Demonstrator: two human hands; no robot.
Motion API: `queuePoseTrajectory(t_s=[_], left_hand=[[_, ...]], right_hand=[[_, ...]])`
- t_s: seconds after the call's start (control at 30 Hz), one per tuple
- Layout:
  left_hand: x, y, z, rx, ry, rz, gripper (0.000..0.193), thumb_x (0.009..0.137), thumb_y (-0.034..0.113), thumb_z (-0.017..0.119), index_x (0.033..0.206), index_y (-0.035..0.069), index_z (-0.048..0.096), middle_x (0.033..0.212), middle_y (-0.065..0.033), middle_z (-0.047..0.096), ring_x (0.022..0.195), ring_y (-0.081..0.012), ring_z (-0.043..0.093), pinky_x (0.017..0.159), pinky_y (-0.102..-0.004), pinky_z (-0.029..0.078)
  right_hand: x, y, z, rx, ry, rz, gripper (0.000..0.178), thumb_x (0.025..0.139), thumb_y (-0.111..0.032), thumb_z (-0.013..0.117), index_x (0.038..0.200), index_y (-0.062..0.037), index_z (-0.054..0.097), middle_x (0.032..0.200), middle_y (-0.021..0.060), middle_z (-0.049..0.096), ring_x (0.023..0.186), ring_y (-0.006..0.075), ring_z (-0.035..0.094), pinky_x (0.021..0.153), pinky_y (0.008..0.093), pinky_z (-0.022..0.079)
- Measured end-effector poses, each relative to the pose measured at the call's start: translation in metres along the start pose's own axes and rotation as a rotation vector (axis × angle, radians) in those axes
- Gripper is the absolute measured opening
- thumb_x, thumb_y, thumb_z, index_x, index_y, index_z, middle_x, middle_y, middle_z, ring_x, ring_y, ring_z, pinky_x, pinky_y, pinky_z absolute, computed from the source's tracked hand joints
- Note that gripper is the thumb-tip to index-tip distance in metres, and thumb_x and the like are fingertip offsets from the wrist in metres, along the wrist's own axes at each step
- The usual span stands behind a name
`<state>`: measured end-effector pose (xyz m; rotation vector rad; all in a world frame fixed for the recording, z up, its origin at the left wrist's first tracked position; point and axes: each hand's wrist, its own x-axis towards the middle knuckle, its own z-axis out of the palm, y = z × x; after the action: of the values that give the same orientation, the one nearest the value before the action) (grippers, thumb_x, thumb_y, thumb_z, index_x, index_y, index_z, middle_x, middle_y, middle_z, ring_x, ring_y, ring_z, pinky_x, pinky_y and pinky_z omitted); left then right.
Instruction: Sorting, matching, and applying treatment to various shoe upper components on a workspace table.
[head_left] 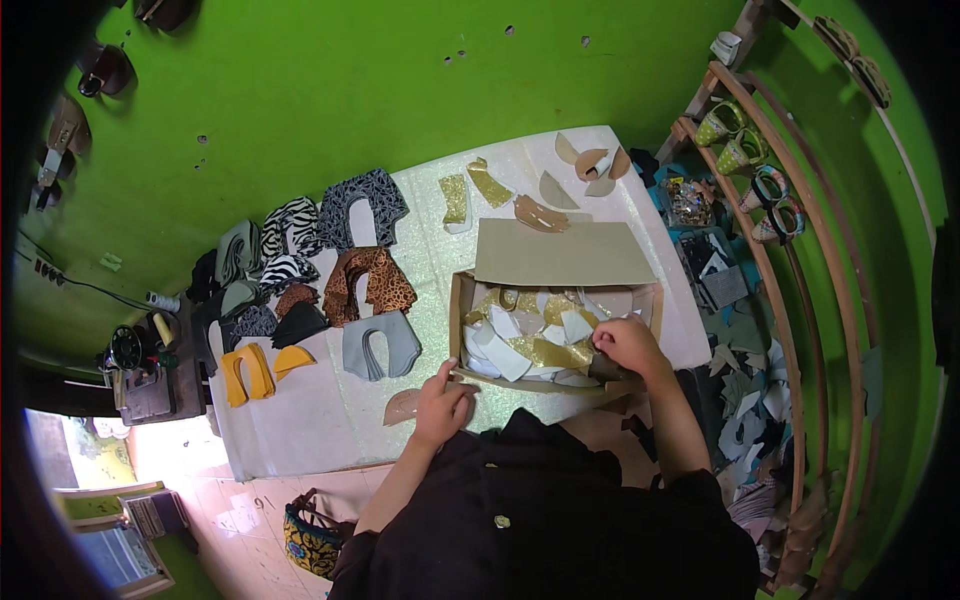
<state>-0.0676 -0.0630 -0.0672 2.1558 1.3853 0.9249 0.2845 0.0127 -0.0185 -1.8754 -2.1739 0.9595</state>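
Observation:
An open cardboard box (655, 320) stands on the table, full of loose cut pieces. Among these are glittery gold pieces (552, 354) and white pieces (500, 356). My right hand (628, 345) is inside the box at its right side, fingers curled; what they hold, if anything, is hidden. Beside the box's near left corner, my left hand (442, 402) has its fingers apart, the tips at the cardboard edge. A tan curved piece (402, 406) lies just left of that hand.
Stacks of cut material lie on the table (290, 440): grey (380, 347), leopard-print (369, 283), zebra-print (290, 226) and yellow (245, 374). Gold cutouts (488, 182) lie behind the box. A sewing machine (150, 365) stands left; a wooden shoe rack (775, 260) and scraps are right.

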Motion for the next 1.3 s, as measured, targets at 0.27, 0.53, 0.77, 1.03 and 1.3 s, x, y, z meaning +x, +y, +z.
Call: queuePoseTrajectory(t_s=[0.27,0.53,0.77,1.03,1.3], left_hand=[[0.001,0.006,0.006,0.048,0.046,-0.033,0.013,0.069,0.007,0.062,0.082,0.010,0.066,0.127,-0.0184,0.046,0.086,-0.0293,0.056,0.077,-0.0389,0.044],[-0.006,0.004,0.016,0.042,0.078,-0.120,0.011,0.069,0.007,0.062,0.079,0.009,0.065,0.126,-0.0199,0.047,0.086,-0.0295,0.056,0.076,-0.0385,0.045],[-0.007,0.006,0.021,0.070,0.090,-0.149,0.011,0.068,0.003,0.062,0.079,0.006,0.064,0.126,-0.0212,0.046,0.085,-0.0309,0.058,0.074,-0.0390,0.046],[-0.002,0.005,0.025,0.167,0.123,-0.109,0.012,0.067,0.001,0.063,0.078,0.005,0.064,0.122,-0.0208,0.047,0.081,-0.0317,0.059,0.071,-0.0392,0.047],[-0.003,0.006,0.026,0.170,0.117,-0.130,0.017,0.066,0.000,0.063,0.082,0.005,0.064,0.120,-0.0193,0.048,0.078,-0.0302,0.059,0.070,-0.0386,0.047]], right_hand=[[-0.003,-0.010,0.021,-0.393,-0.142,-0.058,0.047,0.066,-0.042,0.068,0.094,-0.0045,0.063,0.080,0.0139,0.064,0.091,0.0278,0.062,0.101,0.0545,0.027],[0.022,0.000,0.003,0.516,-0.027,0.065,0.032,0.073,-0.019,0.070,0.094,0.0023,0.059,0.081,0.0129,0.064,0.072,0.0201,0.062,0.066,0.0313,0.049],[0.004,-0.007,-0.006,0.356,-0.181,-0.115,0.033,0.067,-0.012,0.073,0.096,-0.0039,0.062,0.092,0.0108,0.064,0.082,0.0174,0.061,0.068,0.0285,0.048],[0.009,-0.013,0.027,-0.440,-0.396,-0.216,0.027,0.056,-0.015,0.070,0.082,-0.0135,0.068,0.083,0.0043,0.064,0.083,0.0231,0.062,0.077,0.0390,0.043],[0.006,-0.003,0.036,-0.414,-0.233,-0.310,0.013,0.056,-0.012,0.066,0.068,-0.0113,0.064,0.074,0.0056,0.063,0.076,0.0257,0.063,0.074,0.0403,0.041]])
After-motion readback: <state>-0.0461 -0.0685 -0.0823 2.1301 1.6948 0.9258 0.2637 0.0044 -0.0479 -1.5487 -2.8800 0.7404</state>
